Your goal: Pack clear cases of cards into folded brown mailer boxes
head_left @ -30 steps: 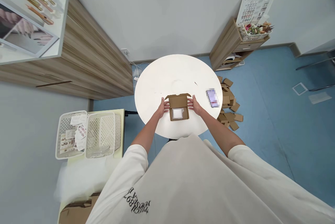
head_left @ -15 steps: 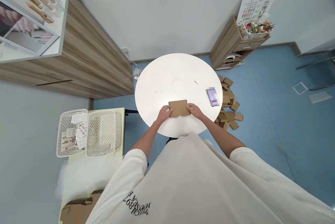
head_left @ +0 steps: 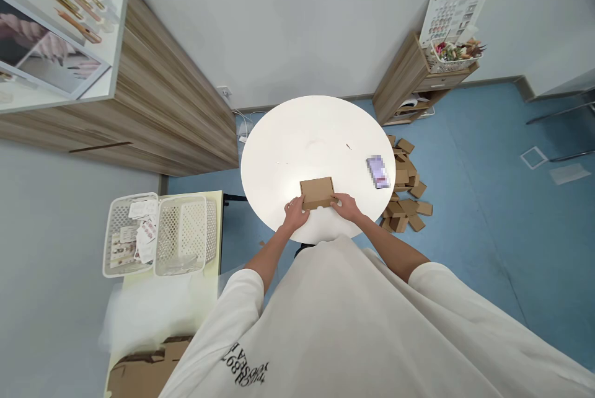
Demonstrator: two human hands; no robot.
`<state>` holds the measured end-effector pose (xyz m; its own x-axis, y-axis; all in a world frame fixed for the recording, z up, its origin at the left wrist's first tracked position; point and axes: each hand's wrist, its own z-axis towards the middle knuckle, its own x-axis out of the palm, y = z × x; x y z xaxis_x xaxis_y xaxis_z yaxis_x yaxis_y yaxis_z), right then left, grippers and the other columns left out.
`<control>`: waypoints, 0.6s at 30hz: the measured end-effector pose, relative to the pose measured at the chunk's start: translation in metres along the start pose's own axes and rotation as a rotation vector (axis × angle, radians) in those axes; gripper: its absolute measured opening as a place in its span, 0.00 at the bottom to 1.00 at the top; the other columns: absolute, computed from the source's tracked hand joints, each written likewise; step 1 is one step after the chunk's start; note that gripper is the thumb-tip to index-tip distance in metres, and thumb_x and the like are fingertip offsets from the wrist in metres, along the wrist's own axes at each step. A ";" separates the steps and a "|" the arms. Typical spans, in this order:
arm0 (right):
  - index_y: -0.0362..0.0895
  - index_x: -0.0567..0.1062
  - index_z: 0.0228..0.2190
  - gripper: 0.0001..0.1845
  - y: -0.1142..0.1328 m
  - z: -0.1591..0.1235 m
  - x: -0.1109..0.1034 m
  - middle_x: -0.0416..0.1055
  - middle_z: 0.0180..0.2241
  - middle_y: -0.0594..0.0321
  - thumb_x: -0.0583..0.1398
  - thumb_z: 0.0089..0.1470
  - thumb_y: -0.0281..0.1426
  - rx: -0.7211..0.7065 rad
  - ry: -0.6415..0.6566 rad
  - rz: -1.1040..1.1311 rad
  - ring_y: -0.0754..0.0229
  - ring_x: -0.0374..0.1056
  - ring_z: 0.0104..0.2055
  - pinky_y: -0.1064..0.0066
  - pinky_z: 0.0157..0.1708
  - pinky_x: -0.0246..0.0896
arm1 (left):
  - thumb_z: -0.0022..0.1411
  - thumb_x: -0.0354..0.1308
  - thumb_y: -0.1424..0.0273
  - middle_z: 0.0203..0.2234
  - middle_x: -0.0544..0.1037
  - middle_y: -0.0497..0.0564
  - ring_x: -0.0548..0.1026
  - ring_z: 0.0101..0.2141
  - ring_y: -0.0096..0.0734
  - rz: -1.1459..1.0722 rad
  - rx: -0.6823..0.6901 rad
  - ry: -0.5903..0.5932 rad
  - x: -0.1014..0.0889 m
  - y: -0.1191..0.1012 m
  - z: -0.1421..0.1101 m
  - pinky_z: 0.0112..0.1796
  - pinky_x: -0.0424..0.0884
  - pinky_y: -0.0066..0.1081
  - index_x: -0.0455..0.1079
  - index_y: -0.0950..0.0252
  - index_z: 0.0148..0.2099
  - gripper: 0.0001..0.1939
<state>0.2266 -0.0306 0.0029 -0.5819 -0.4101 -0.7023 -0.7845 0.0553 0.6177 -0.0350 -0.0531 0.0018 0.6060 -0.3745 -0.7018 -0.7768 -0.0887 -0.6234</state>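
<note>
A small brown cardboard box lies on the round white table, close to the edge nearest me, with its top panel down and its front side facing me. My left hand grips the box's front left corner, fingers against its side. At the front right corner, my right hand holds the box between thumb and fingers. What is inside the box is hidden.
A blurred purple item lies at the table's right. Many small cardboard boxes are piled on the floor beyond. On the left, white baskets stand on a side table, near flat cardboard. A wooden cabinet stands behind.
Both hands have slid from the sides of the box toward its near corners. More of the front side of the box shows now; the box has barely moved.
</note>
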 end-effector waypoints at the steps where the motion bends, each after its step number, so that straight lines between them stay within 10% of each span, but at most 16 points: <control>1: 0.50 0.73 0.56 0.22 0.003 0.000 -0.003 0.72 0.58 0.58 0.57 0.62 0.39 0.001 -0.012 0.008 0.47 0.63 0.61 0.51 0.62 0.54 | 0.63 0.55 0.66 0.59 0.71 0.58 0.64 0.63 0.48 -0.019 -0.012 -0.007 -0.004 -0.004 0.000 0.63 0.51 0.52 0.53 0.57 0.71 0.35; 9: 0.48 0.66 0.61 0.30 0.024 0.009 -0.031 0.71 0.55 0.55 0.55 0.57 0.32 -0.064 -0.145 0.007 0.49 0.65 0.58 0.51 0.61 0.53 | 0.61 0.60 0.62 0.57 0.73 0.57 0.68 0.60 0.49 -0.118 -0.039 -0.107 -0.033 -0.023 0.008 0.63 0.51 0.52 0.54 0.55 0.70 0.37; 18: 0.47 0.69 0.59 0.24 0.026 0.038 -0.026 0.71 0.55 0.55 0.52 0.63 0.32 0.001 -0.202 0.039 0.50 0.65 0.58 0.55 0.59 0.58 | 0.70 0.50 0.66 0.58 0.71 0.58 0.67 0.60 0.47 -0.141 -0.082 -0.212 -0.025 -0.020 0.045 0.59 0.64 0.46 0.66 0.60 0.63 0.21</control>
<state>0.2137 0.0163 0.0239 -0.6430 -0.2171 -0.7345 -0.7606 0.0686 0.6456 -0.0268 -0.0002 0.0167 0.7247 -0.1518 -0.6721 -0.6883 -0.2043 -0.6961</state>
